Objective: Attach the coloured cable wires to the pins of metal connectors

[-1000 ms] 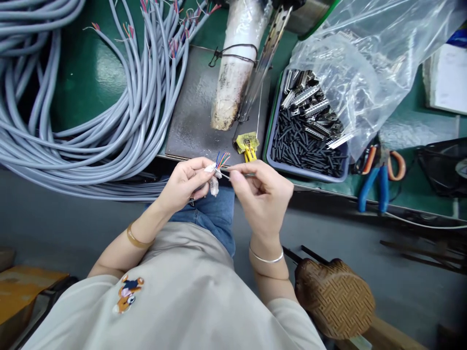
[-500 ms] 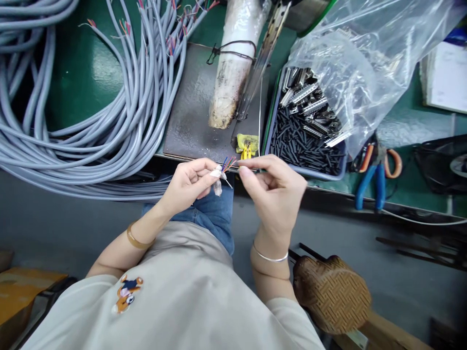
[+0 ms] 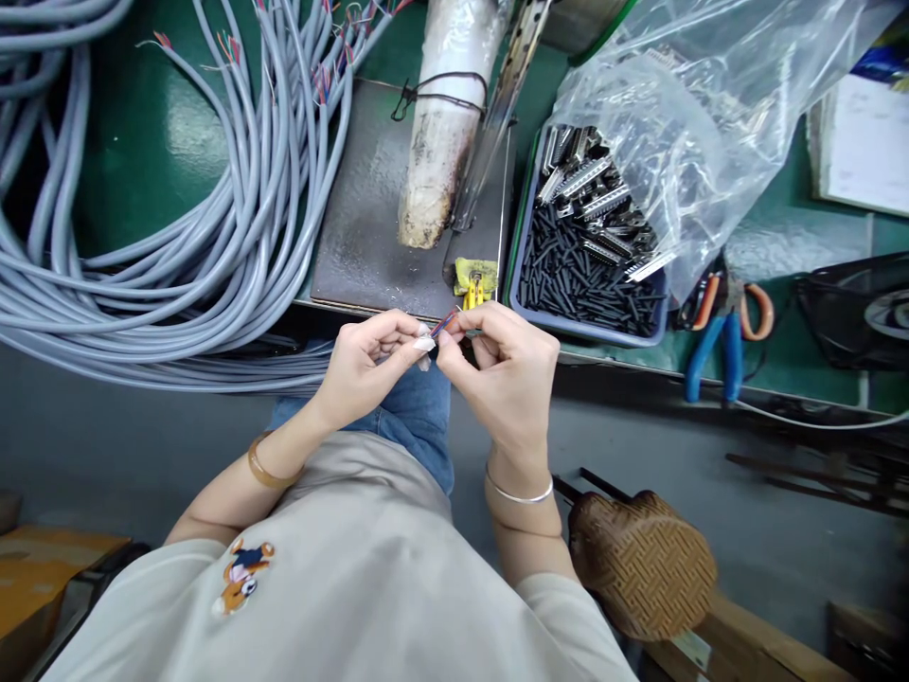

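Wire bundle (image 3: 444,325): thin coloured strands, blue and red among them, held between the two hands at the bench's front edge, above the lap. White wrapping (image 3: 424,344) at its base, pinched between thumb and fingers of the left hand (image 3: 373,365). Right hand (image 3: 501,369) pinches the strands near their free ends; exact strand count hidden by fingertips.

Just beyond the hands: yellow clip-like piece (image 3: 475,275) at the front of a dark board (image 3: 376,189). Plastic-wrapped white cylinder (image 3: 451,114), tied with dark wire, extends over the board.

Right of board: bin (image 3: 589,332) containing black tubes (image 3: 568,275) and metal connectors (image 3: 589,180), partly under a clear bag (image 3: 696,123). Blue-handled pliers (image 3: 714,355) farther right. Left: many grey cables (image 3: 248,265), looped, some ends stripped.
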Demonstrator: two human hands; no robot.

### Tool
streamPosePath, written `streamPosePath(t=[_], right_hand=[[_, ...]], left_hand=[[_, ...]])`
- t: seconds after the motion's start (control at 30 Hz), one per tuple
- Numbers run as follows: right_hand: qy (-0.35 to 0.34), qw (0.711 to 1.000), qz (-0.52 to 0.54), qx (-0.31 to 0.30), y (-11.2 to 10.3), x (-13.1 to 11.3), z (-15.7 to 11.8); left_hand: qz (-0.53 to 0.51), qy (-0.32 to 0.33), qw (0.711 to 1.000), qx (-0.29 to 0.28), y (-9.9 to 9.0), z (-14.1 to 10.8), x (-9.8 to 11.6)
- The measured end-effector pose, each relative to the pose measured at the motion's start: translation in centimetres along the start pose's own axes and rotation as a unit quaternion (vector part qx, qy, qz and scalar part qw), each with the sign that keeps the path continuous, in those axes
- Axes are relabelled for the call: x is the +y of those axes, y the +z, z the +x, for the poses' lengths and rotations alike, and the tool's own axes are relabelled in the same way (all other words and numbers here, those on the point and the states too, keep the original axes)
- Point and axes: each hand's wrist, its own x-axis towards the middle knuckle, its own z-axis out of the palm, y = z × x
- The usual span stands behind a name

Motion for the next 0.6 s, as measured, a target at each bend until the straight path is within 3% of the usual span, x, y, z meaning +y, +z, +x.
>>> streamPosePath(t=[0.27, 0.6], right_hand=[[0.112, 0.989, 0.098, 0.003, 0.6, 0.2, -0.4], [0.093, 0.989, 0.112, -0.007, 0.3, 0.1, 0.3]], left_hand=[[-0.059, -0.014, 0.997, 0.040, -0.1, -0.1, 1.0], [-0.059, -0.035, 0.998, 0.016, 0.1, 0.1, 1.0]])
